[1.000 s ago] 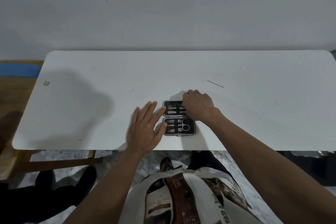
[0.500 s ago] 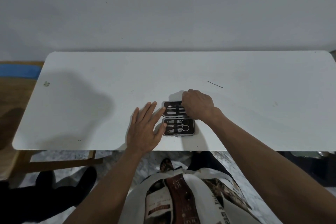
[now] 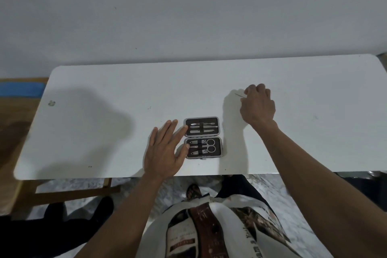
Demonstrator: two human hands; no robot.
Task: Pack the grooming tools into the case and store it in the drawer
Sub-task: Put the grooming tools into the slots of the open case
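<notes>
Step in hand: fetching the last loose tool. Your right hand (image 3: 258,104) is out over the thin metal pick (image 3: 238,95) lying on the white table (image 3: 104,123), well to the right of and beyond the case. Fingers are curled down over its near end; only the far tip shows past your knuckles. I cannot tell whether you already have it pinched or are just touching it.

Your left hand (image 3: 165,148) lies flat with fingers straight and spread, index finger and thumb touching the left edge of the open manicure case (image 3: 202,137), holding nothing. Looks like you're bracing it.

Case sits near the front edge of the table, hinged open, both halves up. Far half holds slim tools under an elastic strap; near half holds small scissors (image 3: 206,146) and what look like clippers. Too small to tell which slot is free.

Next move, my read: get a firm pinch on the pick, since it's thin and flat to the surface, then carry it to the case and slide it under the strap. Keep the left hand where it is so the case doesn't skate. Closing the case and the drawer are not yet done; no drawer in view.
</notes>
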